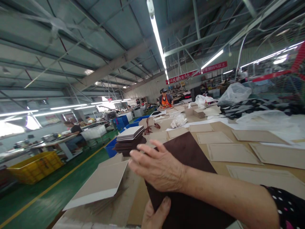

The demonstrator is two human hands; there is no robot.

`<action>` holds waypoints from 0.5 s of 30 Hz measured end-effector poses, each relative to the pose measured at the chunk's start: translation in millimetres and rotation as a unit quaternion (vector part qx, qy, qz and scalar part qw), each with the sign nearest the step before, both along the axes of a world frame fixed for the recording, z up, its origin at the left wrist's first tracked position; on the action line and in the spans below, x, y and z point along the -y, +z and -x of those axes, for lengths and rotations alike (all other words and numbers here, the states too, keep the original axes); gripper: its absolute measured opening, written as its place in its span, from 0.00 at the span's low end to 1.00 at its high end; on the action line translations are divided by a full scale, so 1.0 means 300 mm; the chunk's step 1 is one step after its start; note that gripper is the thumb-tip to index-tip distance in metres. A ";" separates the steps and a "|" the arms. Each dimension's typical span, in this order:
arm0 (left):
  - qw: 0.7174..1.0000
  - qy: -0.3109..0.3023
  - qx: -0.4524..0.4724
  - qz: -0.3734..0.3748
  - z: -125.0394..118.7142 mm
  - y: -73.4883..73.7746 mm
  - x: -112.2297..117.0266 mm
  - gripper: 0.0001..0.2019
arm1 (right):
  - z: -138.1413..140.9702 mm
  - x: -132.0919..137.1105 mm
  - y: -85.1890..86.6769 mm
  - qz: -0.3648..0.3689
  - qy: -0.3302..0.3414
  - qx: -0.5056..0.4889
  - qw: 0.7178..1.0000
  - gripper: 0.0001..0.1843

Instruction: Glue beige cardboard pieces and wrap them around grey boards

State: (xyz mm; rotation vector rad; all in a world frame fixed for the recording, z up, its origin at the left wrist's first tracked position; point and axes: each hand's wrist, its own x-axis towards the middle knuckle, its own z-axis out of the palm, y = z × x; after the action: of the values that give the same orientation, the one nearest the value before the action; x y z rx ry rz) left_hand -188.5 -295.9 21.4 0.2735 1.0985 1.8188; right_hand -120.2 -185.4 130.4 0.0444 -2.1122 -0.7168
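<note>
A dark brown sheet-like panel (190, 151) slants across the lower middle of the view, above the worktable. My left hand (156, 213) grips its lower left edge, thumb on top and fingers hidden underneath. Across the panel's left side lies my right hand (159, 167), its fingers stretched out past the edge and slightly apart. The right forearm covers part of the panel. Left of my hands is a stack of beige boards (102, 181) with a white edge strip. Beyond it stands a pile of dark brown pieces (130, 143) topped by white-edged boards (130, 132).
Several flat beige panels (234, 152) are spread on the table at right. Plastic bags (234, 93) and black-grey fabric (259, 107) lie farther back. A person in an orange apron (165, 100) is at the far end. Blue bins (111, 148) stand along the table's left side.
</note>
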 end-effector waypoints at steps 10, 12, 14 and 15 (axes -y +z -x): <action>0.998 -0.004 0.034 -0.047 0.040 0.061 -0.004 0.32 | -0.186 -0.233 -0.026 0.085 -0.145 -0.112 0.979 0.18; 0.998 -0.002 0.031 -0.059 0.042 0.054 -0.012 0.33 | -0.185 -0.165 -0.069 0.111 -0.111 -0.092 0.983 0.20; 0.997 -0.004 0.028 -0.073 0.045 0.050 -0.018 0.33 | -0.184 -0.096 -0.106 0.140 -0.073 -0.073 0.985 0.21; 0.996 -0.002 0.026 -0.080 0.049 0.051 -0.019 0.32 | -0.187 -0.070 -0.121 0.152 -0.052 -0.062 0.985 0.22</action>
State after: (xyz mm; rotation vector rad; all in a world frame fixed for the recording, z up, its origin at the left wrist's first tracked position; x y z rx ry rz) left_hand -203.1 -290.1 36.8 0.3207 0.9169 1.9023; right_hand -64.0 -164.3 94.2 -0.2723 -2.0923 -0.4375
